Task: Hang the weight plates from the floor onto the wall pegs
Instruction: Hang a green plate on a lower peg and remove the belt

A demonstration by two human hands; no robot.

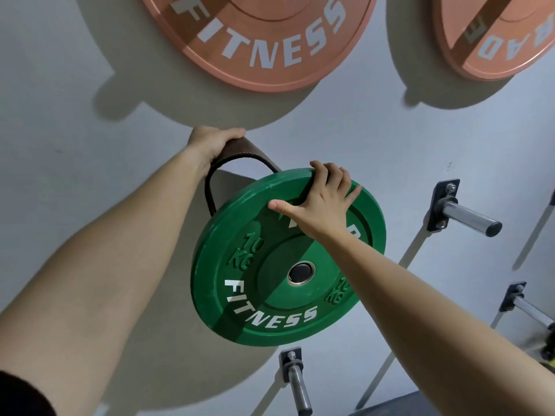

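The green plate (264, 295) looks like moulded rubber: matt, with raised lettering and pale scuffs along its rim. A shiny metal ring (301, 273) lines its centre hole. The strap (240, 150) is brown and leather-like, matt and slightly grainy. The left salmon plate (258, 55) and the right salmon plate (504, 49) have a smoother, faintly satin face. The right peg (471, 219) and the near peg (300, 388) are bare steel with a dull gleam, the right one on a dark matt bracket (444, 187). The wall (60, 85) is flat matt paint.
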